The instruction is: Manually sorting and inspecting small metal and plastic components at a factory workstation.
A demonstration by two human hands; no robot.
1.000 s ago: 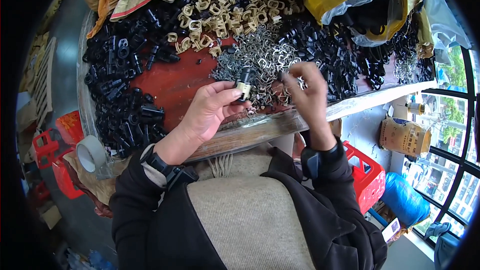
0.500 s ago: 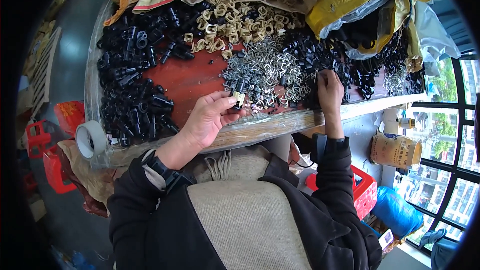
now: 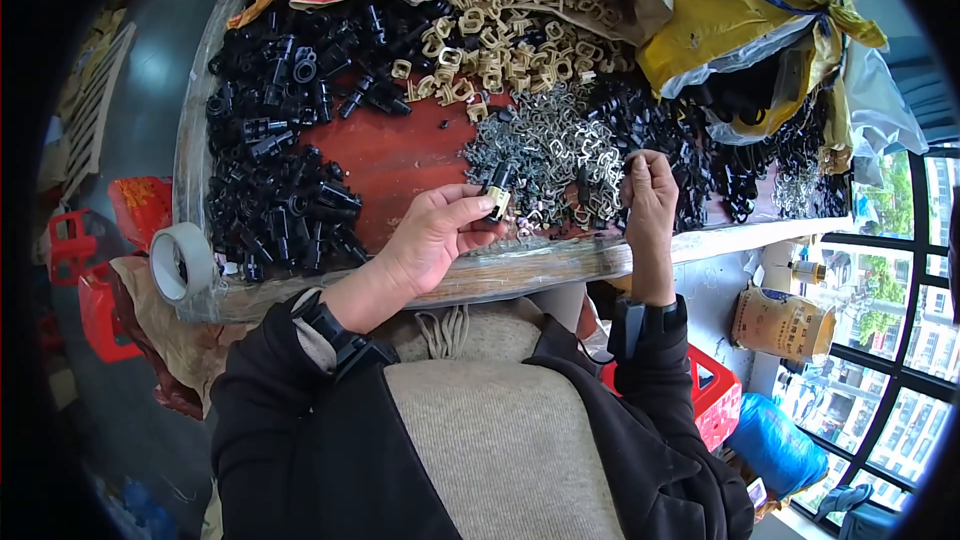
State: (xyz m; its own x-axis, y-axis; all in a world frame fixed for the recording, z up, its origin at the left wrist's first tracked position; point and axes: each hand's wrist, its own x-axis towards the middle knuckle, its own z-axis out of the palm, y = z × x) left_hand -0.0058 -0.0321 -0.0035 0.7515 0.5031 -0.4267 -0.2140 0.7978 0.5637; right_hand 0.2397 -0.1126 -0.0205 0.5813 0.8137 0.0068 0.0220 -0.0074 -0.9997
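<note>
My left hand (image 3: 432, 238) pinches a small black plastic part with a beige clip (image 3: 497, 196) on it, held just above the red table (image 3: 400, 155). My right hand (image 3: 650, 200) is raised over the pile of grey metal clips (image 3: 545, 155), fingers closed around a small piece I cannot make out clearly. Beige plastic clips (image 3: 500, 30) lie heaped at the back. Black plastic connectors (image 3: 275, 170) are heaped on the left, and more black parts (image 3: 720, 155) on the right.
A roll of tape (image 3: 182, 262) hangs at the table's left front corner. Yellow and tan sacks (image 3: 740, 10) sit at the back. Red plastic crates (image 3: 715, 395) stand on the floor right and left. A paper bag (image 3: 780, 320) stands by the window frame.
My right hand has lifted back off the black parts at the right with a small piece in its fingers. My left hand keeps holding its part at nearly the same spot.
</note>
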